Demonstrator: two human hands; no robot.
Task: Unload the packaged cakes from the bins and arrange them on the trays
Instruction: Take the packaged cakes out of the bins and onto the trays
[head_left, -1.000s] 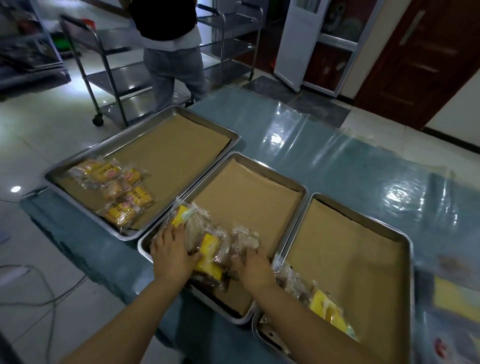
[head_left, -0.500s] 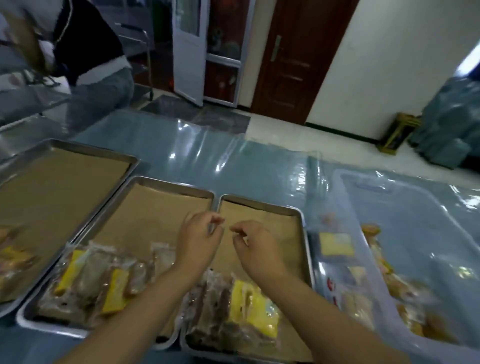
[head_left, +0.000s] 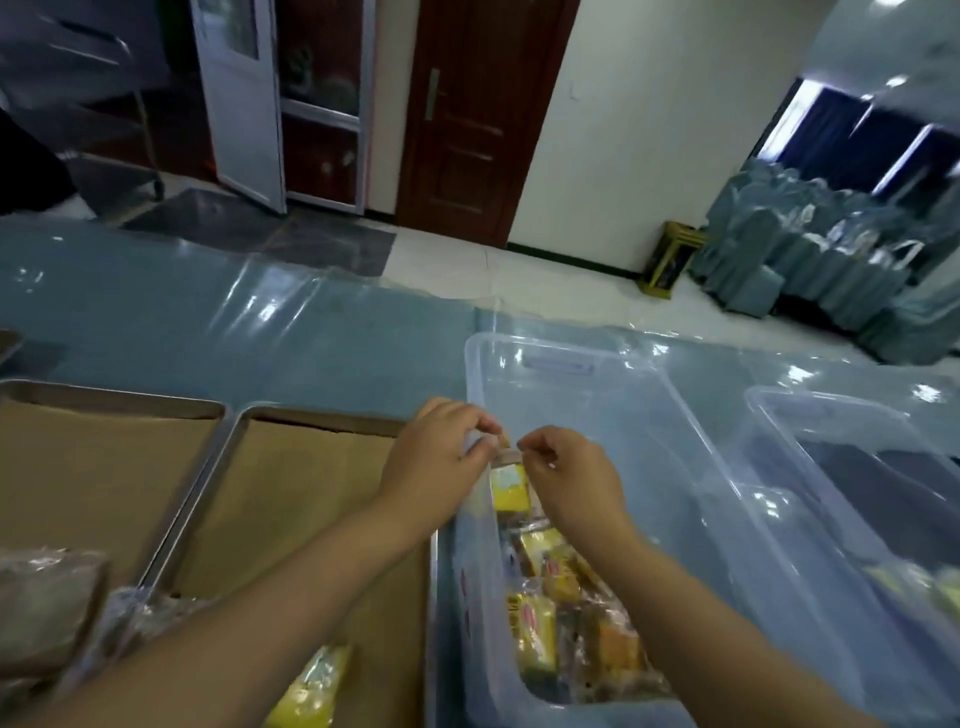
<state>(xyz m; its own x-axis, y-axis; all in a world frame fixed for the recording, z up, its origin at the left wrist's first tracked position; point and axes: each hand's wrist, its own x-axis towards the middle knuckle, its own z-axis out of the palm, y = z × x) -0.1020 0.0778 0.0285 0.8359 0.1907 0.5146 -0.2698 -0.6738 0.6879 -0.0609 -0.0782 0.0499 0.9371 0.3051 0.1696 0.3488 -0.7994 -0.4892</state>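
Both hands have swung right, away from over the tray (head_left: 311, 415), to the left wall of the clear bin (head_left: 597, 415). The left hand (head_left: 436, 457) and right hand (head_left: 571, 478) each pinch the top edge of one yellow-labelled packaged cake (head_left: 511, 483), which hangs just inside that wall above the heap of packets (head_left: 556, 613) at the bin's near end. A yellow packet (head_left: 311, 686) lies at the tray's near edge, and a second bin (head_left: 831, 415) stands to the right

Dim, cool blue light; daylight enters by the window (head_left: 857, 140) at far right. White glare streaks the clear sheet (head_left: 291, 306) over the table (head_left: 130, 332) and the bin (head_left: 561, 347) rims. Motion blur smears the upper left corner and the packaged cakes (head_left: 47, 608) at the table's near left edge; lines bow outward
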